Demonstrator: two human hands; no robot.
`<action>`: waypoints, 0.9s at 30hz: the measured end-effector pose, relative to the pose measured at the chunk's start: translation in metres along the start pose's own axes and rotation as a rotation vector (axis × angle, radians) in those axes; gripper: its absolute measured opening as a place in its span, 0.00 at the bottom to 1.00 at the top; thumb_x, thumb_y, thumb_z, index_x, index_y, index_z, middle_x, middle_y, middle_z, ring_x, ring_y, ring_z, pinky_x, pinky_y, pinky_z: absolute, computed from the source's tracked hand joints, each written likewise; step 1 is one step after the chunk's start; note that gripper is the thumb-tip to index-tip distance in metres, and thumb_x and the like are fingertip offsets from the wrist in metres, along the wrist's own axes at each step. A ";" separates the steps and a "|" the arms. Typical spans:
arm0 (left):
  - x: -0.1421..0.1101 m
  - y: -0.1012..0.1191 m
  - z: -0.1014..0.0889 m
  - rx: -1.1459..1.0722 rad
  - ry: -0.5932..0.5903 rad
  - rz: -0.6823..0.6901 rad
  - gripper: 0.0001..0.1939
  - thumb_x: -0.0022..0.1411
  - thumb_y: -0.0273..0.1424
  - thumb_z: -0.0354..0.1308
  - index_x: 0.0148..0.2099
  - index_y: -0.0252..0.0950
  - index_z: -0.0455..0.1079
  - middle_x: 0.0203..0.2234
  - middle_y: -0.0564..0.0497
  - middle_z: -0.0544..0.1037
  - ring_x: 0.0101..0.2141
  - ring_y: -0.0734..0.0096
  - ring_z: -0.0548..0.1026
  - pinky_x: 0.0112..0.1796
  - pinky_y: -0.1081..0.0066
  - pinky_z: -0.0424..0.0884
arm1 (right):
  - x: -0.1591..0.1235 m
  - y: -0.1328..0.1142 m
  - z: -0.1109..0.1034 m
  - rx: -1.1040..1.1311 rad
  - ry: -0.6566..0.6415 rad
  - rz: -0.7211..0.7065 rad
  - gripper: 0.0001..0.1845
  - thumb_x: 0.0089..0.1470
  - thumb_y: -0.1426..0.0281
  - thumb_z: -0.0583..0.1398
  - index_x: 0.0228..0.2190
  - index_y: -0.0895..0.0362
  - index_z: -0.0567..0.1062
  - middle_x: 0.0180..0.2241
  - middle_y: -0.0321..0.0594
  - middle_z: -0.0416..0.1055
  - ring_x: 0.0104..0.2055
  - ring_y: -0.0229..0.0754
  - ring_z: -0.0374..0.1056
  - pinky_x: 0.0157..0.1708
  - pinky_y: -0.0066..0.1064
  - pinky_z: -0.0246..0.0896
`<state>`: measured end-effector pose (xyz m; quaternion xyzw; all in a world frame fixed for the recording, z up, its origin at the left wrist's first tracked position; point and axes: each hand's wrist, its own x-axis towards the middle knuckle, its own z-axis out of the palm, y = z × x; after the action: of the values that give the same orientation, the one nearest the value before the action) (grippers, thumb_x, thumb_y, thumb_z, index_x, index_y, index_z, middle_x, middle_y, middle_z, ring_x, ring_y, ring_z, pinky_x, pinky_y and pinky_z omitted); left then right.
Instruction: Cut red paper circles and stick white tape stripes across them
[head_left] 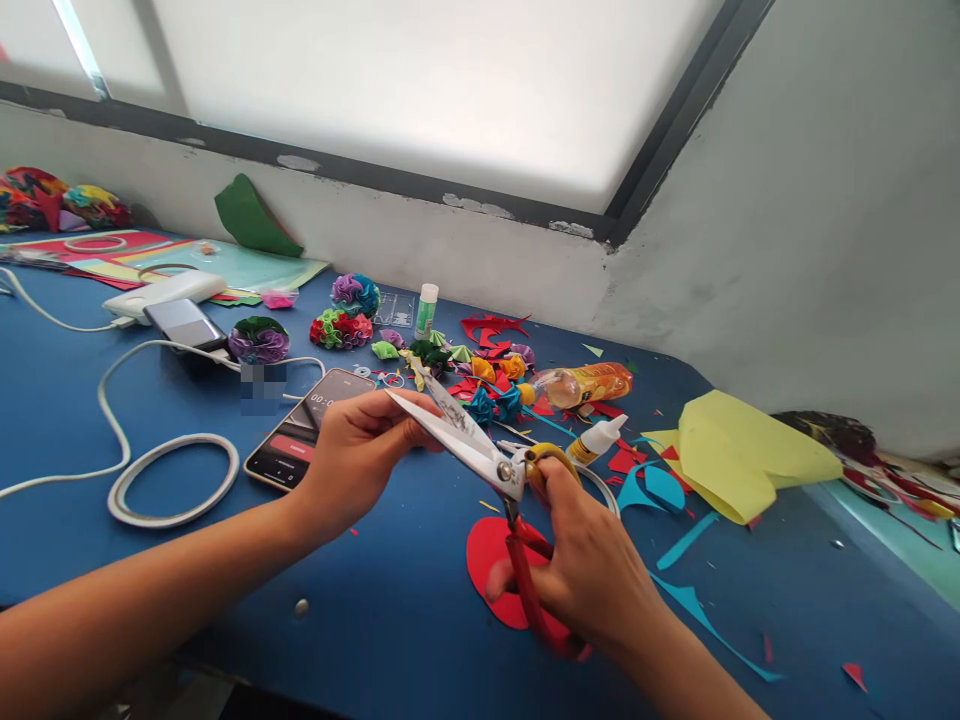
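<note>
My right hand (592, 560) grips a pair of scissors (480, 445) with one yellow and one red handle loop. Its blades are parted and point up and to the left. Behind the blades, my left hand (360, 450) is closed in a pinch, and the blades hide what its fingers hold, if anything. Below the scissors, partly covered by my right hand and the red handle, a red paper circle (484, 560) lies on the table. A phone (281, 455) showing a timer lies beside my left wrist.
Paper flowers (341, 328), a glue stick (427, 310), an orange-labelled bottle (592, 385) and a white glue bottle (598, 440) lie beyond my hands. Yellow paper (750, 450) and blue scraps (686, 540) are at right. A tape roll (120, 500) and white cable (105, 400) are at left.
</note>
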<state>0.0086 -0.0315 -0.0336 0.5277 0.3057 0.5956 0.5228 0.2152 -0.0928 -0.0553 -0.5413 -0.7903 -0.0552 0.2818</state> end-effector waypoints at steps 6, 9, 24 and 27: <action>-0.002 0.003 0.001 -0.002 -0.012 0.012 0.05 0.45 0.27 0.71 0.26 0.39 0.78 0.16 0.56 0.76 0.21 0.76 0.75 0.25 0.79 0.71 | -0.001 0.003 0.001 -0.018 0.027 -0.006 0.23 0.50 0.46 0.53 0.34 0.53 0.59 0.21 0.32 0.65 0.20 0.43 0.68 0.17 0.30 0.56; -0.002 0.003 0.002 -0.009 -0.026 0.021 0.04 0.46 0.28 0.70 0.25 0.39 0.78 0.17 0.56 0.77 0.21 0.77 0.75 0.25 0.80 0.72 | -0.001 0.003 -0.001 -0.006 0.002 0.012 0.18 0.51 0.51 0.54 0.31 0.52 0.59 0.20 0.31 0.64 0.20 0.42 0.67 0.17 0.30 0.54; -0.003 0.008 0.006 -0.105 -0.061 -0.013 0.04 0.51 0.28 0.68 0.31 0.37 0.77 0.24 0.54 0.81 0.25 0.74 0.78 0.31 0.75 0.77 | 0.000 0.000 -0.005 0.181 -0.201 0.165 0.14 0.41 0.69 0.57 0.30 0.50 0.56 0.24 0.30 0.62 0.20 0.37 0.53 0.20 0.29 0.52; -0.003 0.008 0.006 -0.110 -0.073 -0.019 0.05 0.51 0.28 0.68 0.33 0.37 0.77 0.26 0.53 0.81 0.26 0.73 0.78 0.31 0.74 0.78 | 0.000 0.000 -0.004 0.154 -0.179 0.163 0.14 0.43 0.65 0.58 0.29 0.50 0.56 0.22 0.29 0.59 0.20 0.37 0.54 0.19 0.29 0.51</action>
<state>0.0120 -0.0380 -0.0257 0.5165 0.2582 0.5869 0.5675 0.2171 -0.0945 -0.0522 -0.5832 -0.7676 0.0772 0.2542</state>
